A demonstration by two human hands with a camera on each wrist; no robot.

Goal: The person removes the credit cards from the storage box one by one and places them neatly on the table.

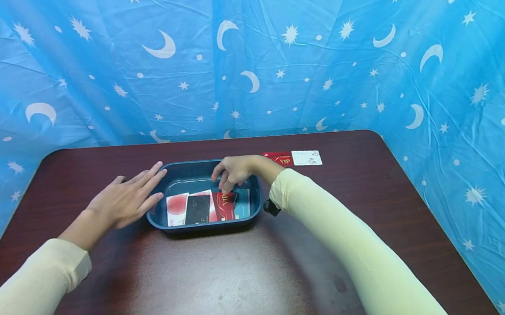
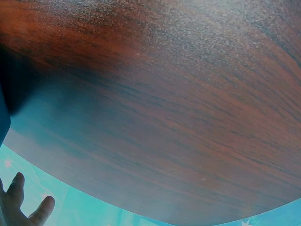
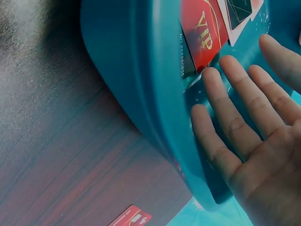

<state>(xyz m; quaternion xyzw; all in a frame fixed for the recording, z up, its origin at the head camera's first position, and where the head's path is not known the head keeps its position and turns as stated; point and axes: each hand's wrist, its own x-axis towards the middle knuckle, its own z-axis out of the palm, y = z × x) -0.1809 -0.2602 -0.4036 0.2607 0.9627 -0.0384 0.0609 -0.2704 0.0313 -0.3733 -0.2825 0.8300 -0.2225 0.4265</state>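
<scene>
The left hand (image 1: 129, 198), fingers straight and gripping nothing, lies at the left rim of a blue, round-cornered rectangular tray (image 1: 206, 226) on the dark brown wood-grained table (image 1: 215, 284). The right hand (image 1: 237, 172), loosely extended and ungrasping, is inside it near a red gold-lettered VIP card (image 1: 225, 210) beside a black rectangular card (image 1: 198, 210).

Head: I look forward-down over the table (image 1: 220, 289) | left wrist: close above it | right wrist: I peer close into the tray (image 3: 117, 56), shared with head
</scene>
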